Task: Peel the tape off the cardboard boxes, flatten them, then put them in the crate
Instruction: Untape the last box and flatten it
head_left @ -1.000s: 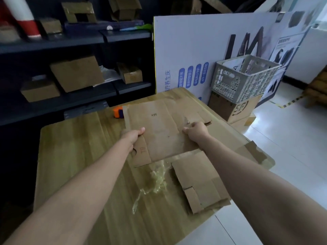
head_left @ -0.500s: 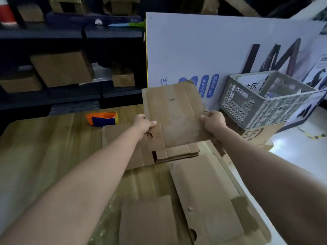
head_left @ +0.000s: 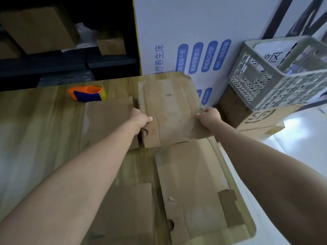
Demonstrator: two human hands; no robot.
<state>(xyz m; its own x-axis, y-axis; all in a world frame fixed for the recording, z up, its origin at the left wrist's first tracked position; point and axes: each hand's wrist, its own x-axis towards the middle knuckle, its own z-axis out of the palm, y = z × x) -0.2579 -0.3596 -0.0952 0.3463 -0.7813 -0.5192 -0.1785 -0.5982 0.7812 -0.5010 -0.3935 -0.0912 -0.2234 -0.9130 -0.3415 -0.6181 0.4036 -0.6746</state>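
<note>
Flattened box [head_left: 173,110] held over the far end of the desk [head_left: 35,121]. Left grip [head_left: 141,119] and right grip [head_left: 208,115] each pinch a side edge (likely to carry it flat). Crate [head_left: 276,76] to the right, atop a carton [head_left: 256,119]. Nearby: flat cardboard [head_left: 191,174], tape roll [head_left: 86,92]. The path looks open.

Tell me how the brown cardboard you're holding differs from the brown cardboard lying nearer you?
The held brown cardboard is gripped by the left hand and right hand; the nearer brown cardboard lies untouched on the wooden table. The nearer one has a dark brown patch; the held one shows none. Both are flattened.
</note>
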